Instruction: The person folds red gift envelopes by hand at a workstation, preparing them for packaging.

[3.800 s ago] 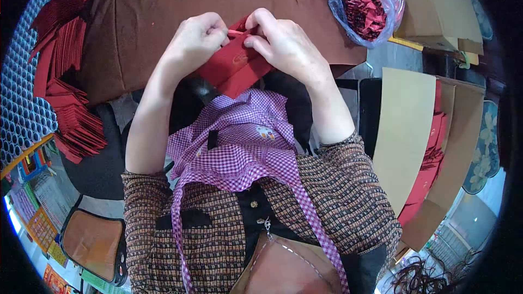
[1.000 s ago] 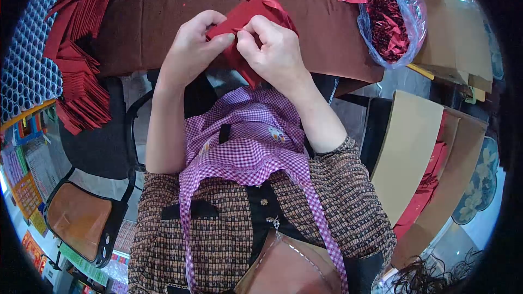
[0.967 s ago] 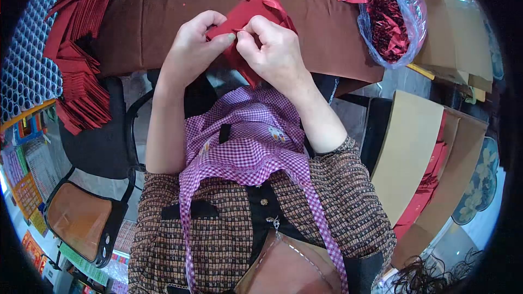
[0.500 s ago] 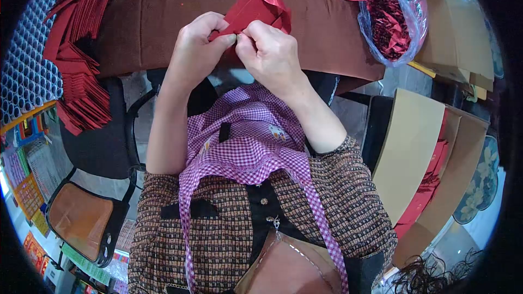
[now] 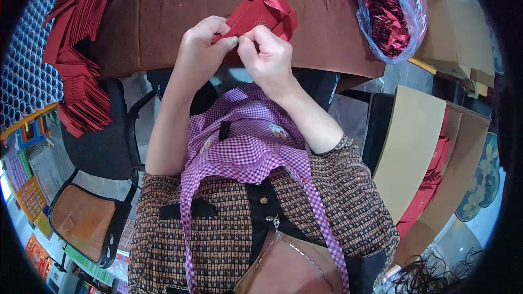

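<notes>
Over the near edge of the brown-covered table, both hands hold a red paper envelope (image 5: pixel 260 10) with red ribbon on it. It is tilted, its far end pointing up and right. My left hand (image 5: pixel 205 44) grips the near left edge, thumb on top and fingers curled beneath. My right hand (image 5: pixel 268 56) pinches the near edge close beside the left thumb. The two thumb tips almost meet there. Whatever small part lies between the right fingertips is hidden. One ribbon loop (image 5: pixel 274 4) stands out from the envelope's upper side.
Stacked red envelopes (image 5: pixel 81 60) line the left side. A clear plastic bag (image 5: pixel 418 19) of red ribbon pieces sits at the table's right end. Lower right, a cardboard box (image 5: pixel 406 147) holds more red paper pieces. A brown-seated chair (image 5: pixel 81 220) stands lower left.
My right hand has shifted slightly left and down, and the envelope has tipped a little, its far end lower. Both hands keep hold of it.
</notes>
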`<state>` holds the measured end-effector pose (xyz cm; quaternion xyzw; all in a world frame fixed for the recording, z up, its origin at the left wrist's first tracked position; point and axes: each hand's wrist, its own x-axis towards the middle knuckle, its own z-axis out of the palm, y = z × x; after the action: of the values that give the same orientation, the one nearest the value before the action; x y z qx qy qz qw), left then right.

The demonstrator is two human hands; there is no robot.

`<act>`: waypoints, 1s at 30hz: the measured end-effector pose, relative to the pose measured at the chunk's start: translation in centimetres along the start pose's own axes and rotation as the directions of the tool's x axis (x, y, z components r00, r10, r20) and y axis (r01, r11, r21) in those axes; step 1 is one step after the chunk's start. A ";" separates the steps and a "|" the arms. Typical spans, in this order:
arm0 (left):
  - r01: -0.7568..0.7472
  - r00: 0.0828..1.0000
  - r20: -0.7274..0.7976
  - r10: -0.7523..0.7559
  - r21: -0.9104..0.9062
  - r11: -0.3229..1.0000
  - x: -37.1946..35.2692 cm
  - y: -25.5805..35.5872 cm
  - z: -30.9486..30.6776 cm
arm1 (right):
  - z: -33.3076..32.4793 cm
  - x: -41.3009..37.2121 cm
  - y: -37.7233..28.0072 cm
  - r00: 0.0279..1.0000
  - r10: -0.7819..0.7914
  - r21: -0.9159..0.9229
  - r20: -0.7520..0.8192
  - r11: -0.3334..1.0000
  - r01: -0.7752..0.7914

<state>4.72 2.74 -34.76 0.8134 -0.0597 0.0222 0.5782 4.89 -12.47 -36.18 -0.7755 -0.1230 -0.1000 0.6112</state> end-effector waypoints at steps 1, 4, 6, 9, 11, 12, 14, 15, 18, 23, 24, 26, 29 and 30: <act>0.006 1.000 0.002 -0.006 0.018 1.000 -0.1 -0.1 -0.1 | -0.1 0.1 0.4 0.986 -0.162 -0.152 0.030 0.975 0.165; 0.014 0.999 0.049 -0.017 0.047 0.999 0.2 -1.0 -0.1 | -0.3 0.4 0.8 0.926 -0.361 -0.343 0.112 0.860 0.377; 0.016 0.999 0.043 -0.018 0.059 0.998 0.1 -1.2 0.0 | -0.3 0.4 0.8 0.904 -0.403 -0.389 0.143 0.817 0.426; -0.060 0.998 0.002 0.060 0.095 0.994 0.3 -1.5 0.4 | -0.3 0.4 0.9 0.944 -0.303 -0.352 0.130 0.876 0.330; -0.130 0.990 -0.032 0.135 0.121 0.984 0.6 -1.8 0.5 | -0.2 0.4 1.2 0.996 -0.058 -0.175 0.066 0.982 0.069; -0.213 0.973 -0.044 0.225 0.189 0.958 0.8 -1.8 0.5 | -0.2 0.5 1.2 0.996 -0.057 -0.175 0.067 0.982 0.068; -0.292 0.948 -0.049 0.313 0.255 0.922 1.0 -1.5 0.6 | -0.4 0.6 1.4 0.994 -0.067 -0.247 0.082 0.965 0.086; -0.289 0.939 -0.058 0.339 0.400 0.870 1.0 -1.2 0.7 | -0.4 0.6 1.5 0.994 -0.066 -0.248 0.082 0.965 0.085; -0.266 0.938 -0.072 0.338 0.475 0.839 1.1 -1.6 0.7 | -0.2 0.7 1.6 0.987 -0.121 -0.353 0.109 0.923 0.152; -0.237 0.954 -0.076 0.290 0.401 0.885 1.2 -2.3 0.9 | 0.0 0.8 1.4 0.959 -0.231 -0.484 0.162 0.829 0.281; -0.216 0.960 -0.090 0.266 0.371 0.903 1.2 -2.5 1.0 | 0.0 0.8 1.5 0.960 -0.229 -0.484 0.162 0.829 0.279; -0.193 0.966 -0.101 0.239 0.339 0.921 1.1 -2.6 1.3 | 0.1 0.7 1.7 0.975 -0.188 -0.439 0.118 0.871 0.221; -0.174 0.964 -0.140 0.227 0.313 0.934 1.1 -2.6 1.6 | -0.2 1.1 1.5 0.995 0.060 -0.318 0.086 0.948 -0.029; -0.190 0.959 -0.143 0.244 0.312 0.931 1.2 -2.5 1.7 | -0.2 1.2 1.5 0.994 0.062 -0.319 0.085 0.947 -0.032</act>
<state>6.12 1.86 -37.54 0.8735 -0.0932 0.1680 0.4474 6.49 -12.96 -37.15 -0.8701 -0.1151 -0.0673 0.4745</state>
